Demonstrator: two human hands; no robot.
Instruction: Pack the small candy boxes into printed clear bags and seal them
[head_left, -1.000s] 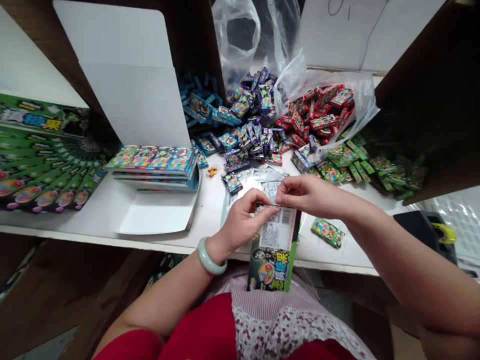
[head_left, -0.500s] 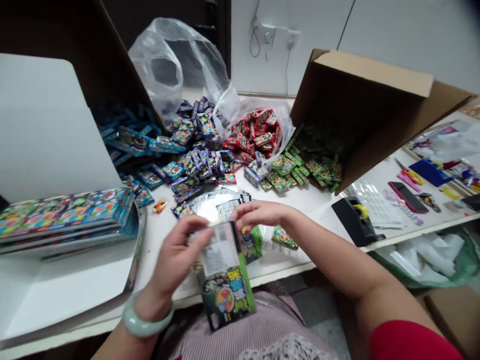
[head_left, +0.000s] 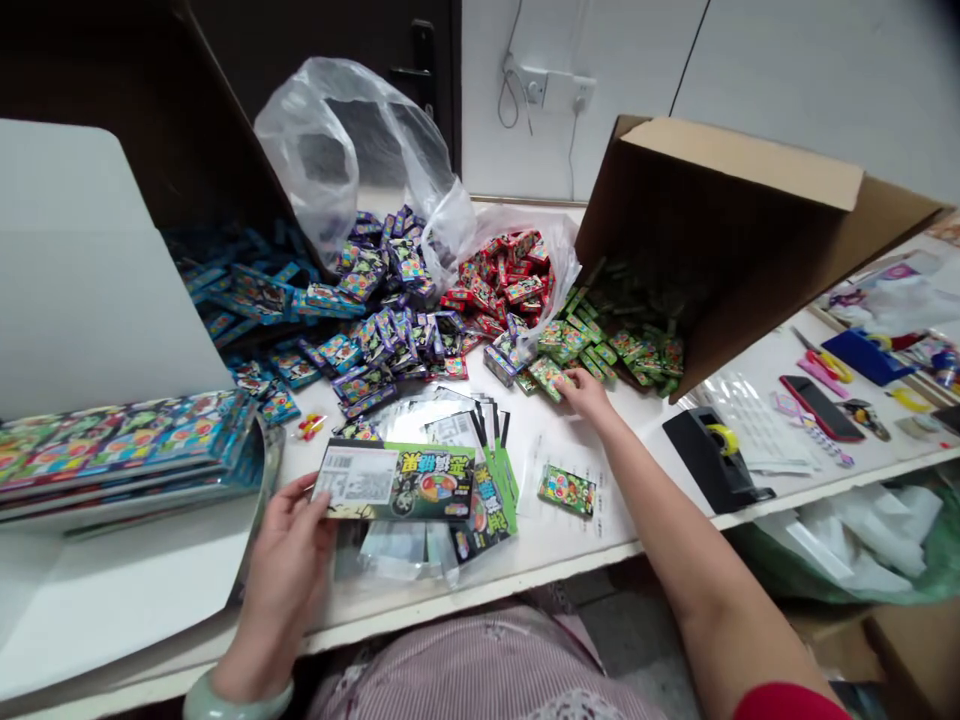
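Note:
My left hand (head_left: 289, 550) grips the left end of a flat green-and-black candy packet (head_left: 431, 487), thumb on top near a white label. Beneath and beside that packet lie more such packets (head_left: 487, 510), fanned out on the table. At the edge of the green pile, my right hand (head_left: 589, 400) has its fingers closed on a small green candy box (head_left: 546, 376). Another green candy box (head_left: 568, 490) rests on clear plastic, left of my right forearm.
Piles of blue boxes (head_left: 255, 290), purple boxes (head_left: 390, 340) and red boxes (head_left: 510, 275) lie behind. A cardboard carton (head_left: 750, 160) opens over the green boxes (head_left: 645, 355). A white display box (head_left: 142, 580) stands at left; a tape dispenser (head_left: 709, 460) stands at right.
The packet has turned from upright to lying sideways and moved left with my left hand. My right hand has left the packet, reached away to the green pile and closed on a box.

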